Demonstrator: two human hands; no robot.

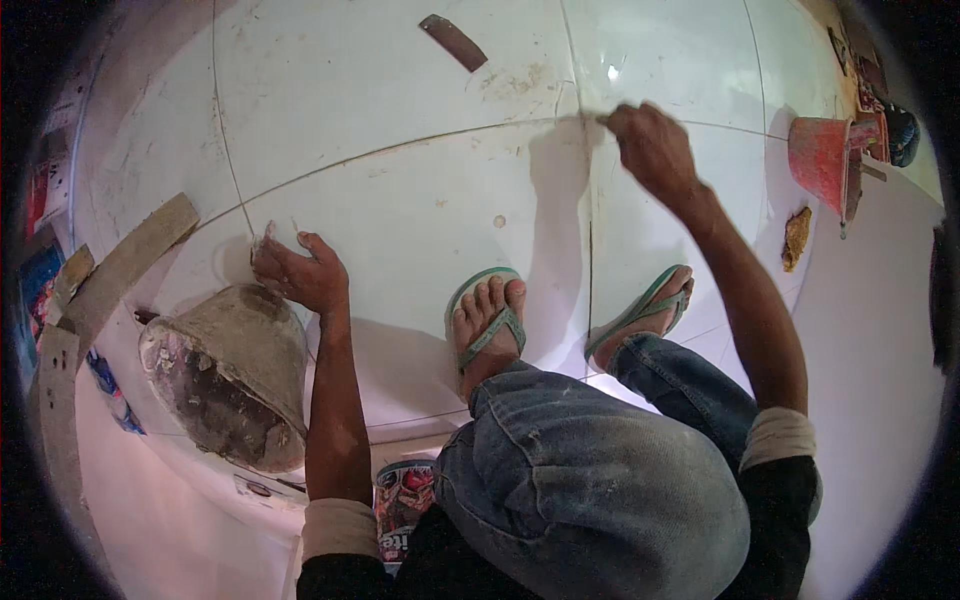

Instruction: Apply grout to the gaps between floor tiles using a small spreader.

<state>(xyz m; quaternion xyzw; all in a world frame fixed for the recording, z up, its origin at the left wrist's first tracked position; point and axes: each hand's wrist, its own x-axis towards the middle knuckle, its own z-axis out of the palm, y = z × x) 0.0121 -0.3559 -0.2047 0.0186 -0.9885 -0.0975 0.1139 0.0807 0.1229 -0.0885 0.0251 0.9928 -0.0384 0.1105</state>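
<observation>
I'm watching someone crouch in worn jeans (600, 480) and green flip-flops (487, 345) over a pale tiled floor (400, 240) that fills the middle of the frame, its surface marked with brown smudges. The right hand (652, 158) is up at the upper right of centre, right by the spot where the dark tile joints (591, 260) cross; its fingers are curled in, and a small dark tip pokes out past them, though I cannot tell whether that grip holds something or it is only a fingertip. The left hand (300, 270), left of centre, has a loosely open grip, thumb apart from the bent fingers, whitish smears on the tips. Just below it sits a grey, crusted bucket (240, 325), its mouth turned toward the lower left; whether hand and rim touch I can't make out. A long grey board (135, 255) runs down the left side, with a colourful packet (113, 393) near it. At the top lies a short brown strip (453, 43), well apart from both hands. Over at the right edge is a red bucket (818, 155), and near it a crumpled yellow-brown scrap (797, 240). A printed bag (403, 500) shows at the lower edge, beside the left forearm.
</observation>
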